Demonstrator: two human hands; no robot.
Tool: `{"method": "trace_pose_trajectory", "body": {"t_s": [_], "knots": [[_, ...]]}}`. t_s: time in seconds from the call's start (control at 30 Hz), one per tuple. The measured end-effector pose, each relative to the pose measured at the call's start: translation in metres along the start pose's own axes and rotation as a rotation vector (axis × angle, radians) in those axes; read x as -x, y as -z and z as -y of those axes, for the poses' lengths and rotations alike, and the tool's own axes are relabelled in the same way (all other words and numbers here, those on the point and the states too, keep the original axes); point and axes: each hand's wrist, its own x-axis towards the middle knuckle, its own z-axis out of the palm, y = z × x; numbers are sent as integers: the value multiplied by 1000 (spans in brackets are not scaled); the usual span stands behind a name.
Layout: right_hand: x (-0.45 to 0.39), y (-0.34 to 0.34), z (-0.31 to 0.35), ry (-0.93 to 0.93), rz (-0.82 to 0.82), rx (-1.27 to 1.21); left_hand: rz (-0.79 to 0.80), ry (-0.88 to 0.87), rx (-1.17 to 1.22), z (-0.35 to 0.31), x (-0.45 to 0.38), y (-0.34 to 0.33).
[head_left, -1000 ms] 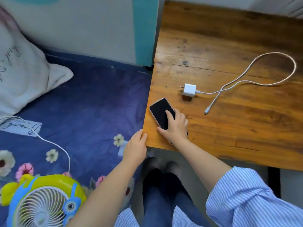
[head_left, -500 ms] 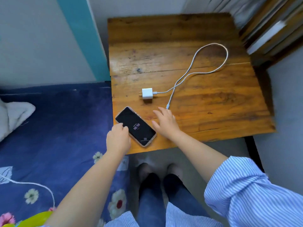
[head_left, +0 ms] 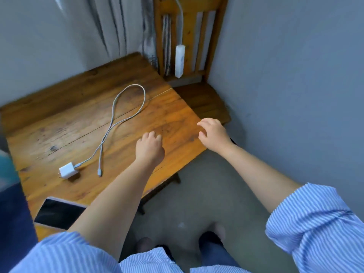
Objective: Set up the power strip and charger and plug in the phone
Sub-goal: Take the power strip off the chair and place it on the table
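Observation:
A white power strip hangs by its cord against the back of a wooden chair beyond the table's far right corner. A white charger lies on the wooden table, its looped cable ending in a free plug near it. The black phone lies screen-up at the table's near left edge, partly hidden by my left forearm. My left hand hovers over the table's right side, fingers curled, holding nothing. My right hand is past the table's right edge, fingers spread, empty.
Grey walls close in on the right and behind. A curtain hangs behind the table. The concrete floor lies below, with my feet at the bottom. A blue bed edge shows at the lower left.
Both hands have left the phone and moved right, toward the chair. My view has swung right, bringing the chair and hanging power strip into sight.

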Motion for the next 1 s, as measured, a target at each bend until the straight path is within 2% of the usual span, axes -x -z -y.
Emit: {"method": "trace_pose_trajectory", "body": {"t_s": [0.17, 0.4, 0.57, 0.7, 1.0], "knots": [[-11, 71, -100, -29, -92, -36, -35, -59, -13, -108, -51, 13], [-36, 115, -176, -53, -110, -45, -85, -87, -26, -179, -103, 27], [-82, 128, -207, -52, -68, -38, -71, -49, -77, -189, -163, 38], [-152, 143, -221, 5, -22, 8, -43, -1, -95, -185, -229, 52], [-330, 179, -203, 118, 57, 49, -27, 142, -31, -150, -370, 102]]}}
